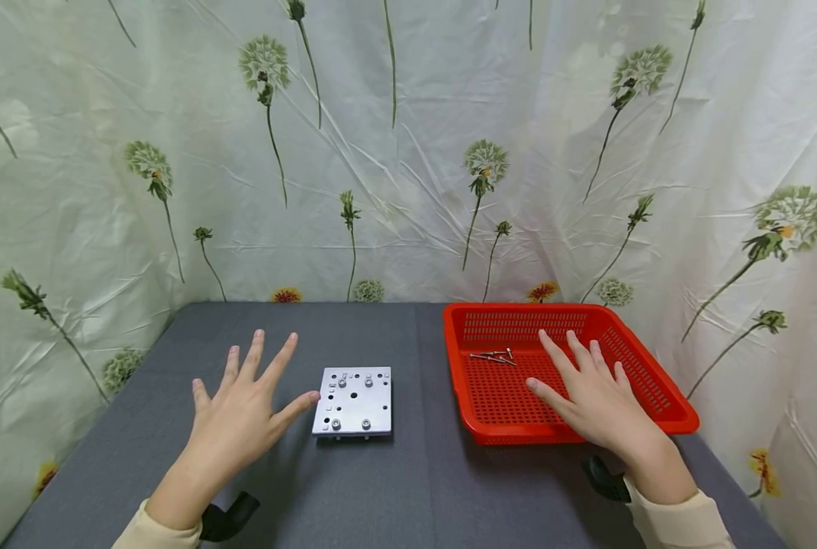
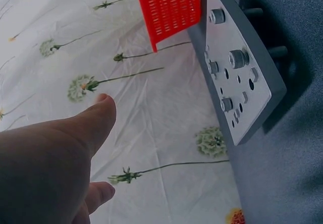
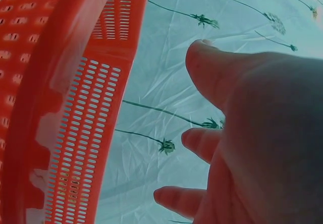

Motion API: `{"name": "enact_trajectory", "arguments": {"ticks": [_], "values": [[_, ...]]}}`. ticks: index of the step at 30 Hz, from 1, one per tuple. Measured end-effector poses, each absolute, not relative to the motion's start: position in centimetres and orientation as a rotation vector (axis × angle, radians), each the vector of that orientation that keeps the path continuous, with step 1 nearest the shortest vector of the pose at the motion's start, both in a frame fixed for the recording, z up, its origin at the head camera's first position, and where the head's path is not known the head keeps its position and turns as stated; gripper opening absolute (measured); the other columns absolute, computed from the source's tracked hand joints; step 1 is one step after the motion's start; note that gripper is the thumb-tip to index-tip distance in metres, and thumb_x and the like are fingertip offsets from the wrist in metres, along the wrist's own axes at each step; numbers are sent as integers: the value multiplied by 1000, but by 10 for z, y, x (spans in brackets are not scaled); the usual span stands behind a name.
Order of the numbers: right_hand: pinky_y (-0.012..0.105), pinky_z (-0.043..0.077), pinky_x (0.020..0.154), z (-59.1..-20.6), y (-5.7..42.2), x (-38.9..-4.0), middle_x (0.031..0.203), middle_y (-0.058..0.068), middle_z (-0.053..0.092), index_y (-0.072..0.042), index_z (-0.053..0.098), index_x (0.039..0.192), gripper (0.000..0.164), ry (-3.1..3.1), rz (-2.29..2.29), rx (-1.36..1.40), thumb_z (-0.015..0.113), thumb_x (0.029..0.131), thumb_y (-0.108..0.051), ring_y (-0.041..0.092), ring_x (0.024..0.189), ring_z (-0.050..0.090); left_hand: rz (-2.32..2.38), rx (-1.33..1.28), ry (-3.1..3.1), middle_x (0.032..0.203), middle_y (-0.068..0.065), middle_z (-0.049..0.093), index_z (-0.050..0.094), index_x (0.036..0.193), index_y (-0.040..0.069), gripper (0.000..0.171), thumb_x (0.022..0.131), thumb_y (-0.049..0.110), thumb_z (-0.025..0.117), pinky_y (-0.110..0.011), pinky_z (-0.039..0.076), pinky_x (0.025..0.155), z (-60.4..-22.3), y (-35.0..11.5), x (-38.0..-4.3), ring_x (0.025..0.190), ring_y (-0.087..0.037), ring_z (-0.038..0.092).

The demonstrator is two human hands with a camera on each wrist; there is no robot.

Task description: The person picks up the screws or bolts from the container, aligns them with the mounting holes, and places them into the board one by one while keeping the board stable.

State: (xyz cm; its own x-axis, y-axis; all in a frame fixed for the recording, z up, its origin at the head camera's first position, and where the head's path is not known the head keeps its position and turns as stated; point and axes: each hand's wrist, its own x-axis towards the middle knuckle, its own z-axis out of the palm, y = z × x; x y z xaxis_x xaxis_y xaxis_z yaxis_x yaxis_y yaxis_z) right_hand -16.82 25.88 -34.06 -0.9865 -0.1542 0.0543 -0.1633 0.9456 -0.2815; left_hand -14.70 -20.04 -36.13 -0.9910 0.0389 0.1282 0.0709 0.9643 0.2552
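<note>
A silver metal plate (image 1: pixel 353 402) with drilled holes lies on the dark grey table, left of centre. Several socket-head bolts (image 2: pixel 237 59) stand in it, and the left wrist view shows their shanks coming out underneath. My left hand (image 1: pixel 239 412) hovers just left of the plate, fingers spread, holding nothing. To the right sits a red perforated plastic basket (image 1: pixel 477 427) with several loose screws (image 1: pixel 493 357) at its back left. My right hand (image 1: pixel 603 400) is spread above the basket's front right part with nothing in it. In the right wrist view the basket's wall (image 3: pixel 83 133) is beside the thumb.
The grey table (image 1: pixel 394 496) ends at the back and sides against a white curtain (image 1: pixel 394 152) printed with dandelions. A dark strap piece (image 1: pixel 229 518) is on the left wrist, another (image 1: pixel 606 479) on the right. The basket's raised rim reaches near the table's right edge.
</note>
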Motion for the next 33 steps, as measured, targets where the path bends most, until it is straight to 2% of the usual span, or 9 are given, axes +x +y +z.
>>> {"name": "enact_trajectory", "arguments": {"ticks": [11,17,21,27,33], "values": [[86,13,116,-334,257,-180,173,33,20,-21,24,173,87,-3102,466,316,57,105,-64,68,155,16,-457,-117,-2984,175,-30,18,13,174,34,108,91,89,53,-89,27,108,-372,-208,-157,155,-63,25],[85,16,116,-328,258,-186,173,33,23,-20,25,173,85,-3101,441,382,57,106,-62,67,155,17,-534,-166,-2969,171,-34,26,18,174,29,107,92,77,67,-83,43,96,-382,-214,-163,146,-65,41],[83,21,117,-323,258,-192,173,32,23,-19,24,173,86,-3104,436,428,56,106,-63,69,153,20,-602,-180,-2973,169,-33,30,18,174,30,107,92,74,71,-80,48,89,-389,-217,-168,138,-65,51],[80,35,111,-316,257,-199,172,30,28,-19,23,173,89,-3133,444,457,57,105,-64,62,153,30,-721,-181,-2964,157,-33,47,23,173,26,108,90,72,74,-75,51,88,-401,-222,-176,129,-56,60],[75,40,112,-314,254,-208,169,30,34,-15,27,172,86,-3143,497,477,61,105,-58,54,152,38,-850,-207,-2925,151,-29,54,28,172,20,106,91,67,77,-68,53,95,-412,-226,-183,127,-44,64]]}}
